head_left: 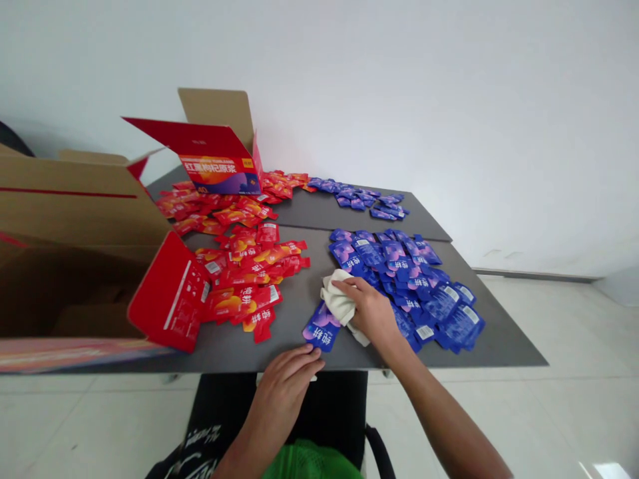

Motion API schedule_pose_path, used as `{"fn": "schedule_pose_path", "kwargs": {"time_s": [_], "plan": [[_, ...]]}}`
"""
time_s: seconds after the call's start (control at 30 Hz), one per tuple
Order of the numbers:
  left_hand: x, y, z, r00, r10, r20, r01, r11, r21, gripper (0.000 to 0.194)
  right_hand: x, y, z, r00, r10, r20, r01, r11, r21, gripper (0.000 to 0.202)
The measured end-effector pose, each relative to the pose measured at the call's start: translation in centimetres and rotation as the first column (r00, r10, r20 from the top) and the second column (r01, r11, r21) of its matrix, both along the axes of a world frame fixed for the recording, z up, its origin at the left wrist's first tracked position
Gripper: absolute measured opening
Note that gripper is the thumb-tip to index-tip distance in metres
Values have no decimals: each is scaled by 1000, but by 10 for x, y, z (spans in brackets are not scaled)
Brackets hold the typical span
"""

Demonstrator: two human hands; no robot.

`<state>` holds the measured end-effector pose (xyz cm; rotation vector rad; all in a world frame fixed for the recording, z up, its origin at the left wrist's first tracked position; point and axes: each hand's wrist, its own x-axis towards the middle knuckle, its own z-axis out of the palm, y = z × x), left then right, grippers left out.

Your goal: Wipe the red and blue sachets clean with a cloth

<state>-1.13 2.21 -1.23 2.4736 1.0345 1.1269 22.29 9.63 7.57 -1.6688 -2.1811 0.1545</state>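
Note:
My right hand (372,309) is closed on a crumpled off-white cloth (338,298), which lies over the upper part of a single blue pouch (321,328). This pouch rests flat near the table's front edge, with pink shapes and white characters on its face. At its lower edge, my left hand (289,379) has its fingers stretched out and their tips touching the pouch; the thumb is hidden. A pile of blue pouches (409,279) spreads beside and beyond my right hand. To the left lies a pile of red pouches (247,273).
An open carton (167,299) with red flaps fills the table's left side. Behind it stands a smaller open red box (219,159) among more red pouches (200,209). More blue pouches (359,196) lie along the back of the grey table (299,229). A white wall rises behind.

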Motion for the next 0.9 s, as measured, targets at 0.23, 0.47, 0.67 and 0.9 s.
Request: {"fn": "schedule_pose_path", "kwargs": {"time_s": [0.23,0.47,0.67,0.9], "plan": [[1,-2,6,1000,10,-22,-12,998,-56,32,-35,-55,-13,960,264,-95,-273,956,-104,59],[1,-1,4,1000,6,19,-6,1000,-11,31,-5,2,-11,999,50,-10,-50,997,-55,52],[2,-3,4,1000,27,-3,-27,999,-24,29,-23,-38,1,977,163,-138,-161,987,28,56],[2,-1,6,1000,15,17,-15,1000,-9,28,-18,-30,-20,989,141,-52,-146,981,-128,57]]}}
